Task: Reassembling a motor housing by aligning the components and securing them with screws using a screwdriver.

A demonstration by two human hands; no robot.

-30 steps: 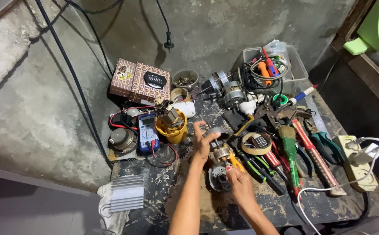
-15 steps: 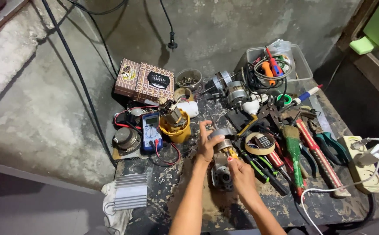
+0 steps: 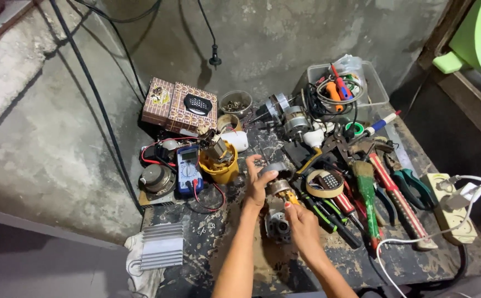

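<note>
Small electric motor (image 3: pixel 277 204) sits at mid-bench between both hands — left hand (image 3: pixel 257 185) at its ten o'clock, fingers curled round the rotor end; right hand (image 3: pixel 300 223) at four o'clock, clasping the housing. Yellow cup (image 3: pixel 221 168) lies at nine o'clock, tape roll (image 3: pixel 324 184) at two.

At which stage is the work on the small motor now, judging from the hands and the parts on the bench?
Already done: the motor is partly opened, and its round metal end piece looks lifted away from the dark housing. In hand: the left hand holds that upper piece, and the right hand steadies the housing. Left: the two parts are not yet fully apart; the blue multimeter lies untouched.
</note>
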